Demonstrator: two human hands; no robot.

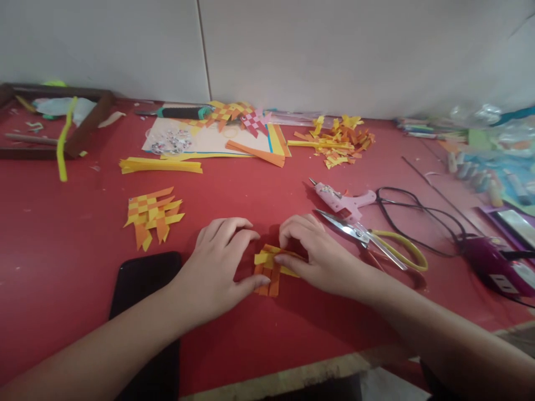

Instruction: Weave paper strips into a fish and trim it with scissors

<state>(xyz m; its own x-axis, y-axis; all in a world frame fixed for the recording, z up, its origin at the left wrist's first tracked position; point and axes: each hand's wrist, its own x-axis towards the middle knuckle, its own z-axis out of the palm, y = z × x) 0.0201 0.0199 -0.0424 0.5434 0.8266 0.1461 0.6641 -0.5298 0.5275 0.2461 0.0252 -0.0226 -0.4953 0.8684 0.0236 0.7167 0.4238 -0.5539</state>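
Note:
A small weave of orange and yellow paper strips (273,285) lies on the red table in front of me. My right hand (320,253) is closed on it at the right, thumb and curled fingers on the yellow paper strips. My left hand (223,259) arches at its left side, thumb tip at the orange strips and fingers raised apart from the thumb. Left of my hands lies a woven orange and yellow paper fish (150,213). A black phone (144,278) is partly hidden under my left forearm.
Right of my hands lie scissors (395,245), a pink glue gun (345,203) and its black cord. Farther back are yellow strips (161,166), orange strips (257,153), a bag of small beads (169,140) and paper scraps (338,139). A brown tray (90,128) stands back left.

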